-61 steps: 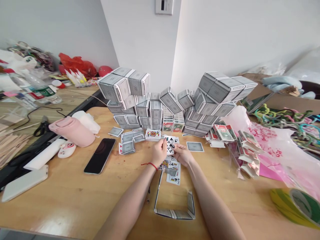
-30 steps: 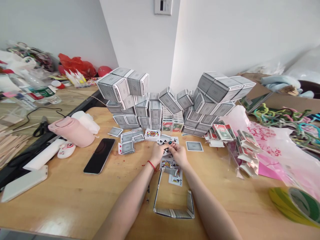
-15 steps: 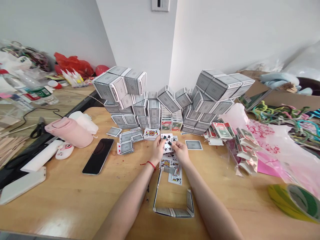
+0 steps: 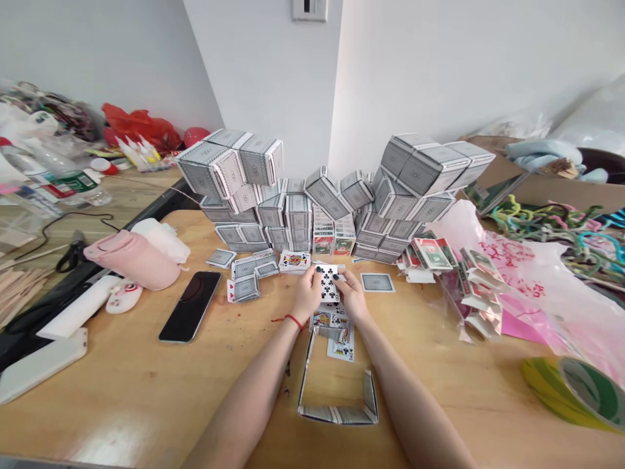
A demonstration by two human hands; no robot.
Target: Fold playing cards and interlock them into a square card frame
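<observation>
Between my two hands is a playing card (image 4: 329, 284), an eight of clubs, face up. My left hand (image 4: 307, 294) pinches its left edge, thumb on the face. On the opposite edge my right hand (image 4: 351, 296) closes with its thumb and fingers. Below the hands lie face-up king cards (image 4: 340, 344), partly overlapping. Nearer me stands a bent strip of joined cards (image 4: 338, 415), forming an open frame. A pile of face-up cards (image 4: 295, 261) sits left of my hands, and one face-down card (image 4: 377, 282) lies to the right.
Stacked blocks of folded cards (image 4: 297, 212) rise at the back against the wall. Folded card pieces (image 4: 244, 286) and a phone (image 4: 190, 306) lie left, beside a pink pouch (image 4: 131, 258). Card boxes (image 4: 481, 280) and yellow-green tape (image 4: 571, 391) are at right.
The eight of clubs now lies flatter and squarer between my hands, with its face more fully visible. My fingers have shifted to its side edges. The view has moved slightly.
</observation>
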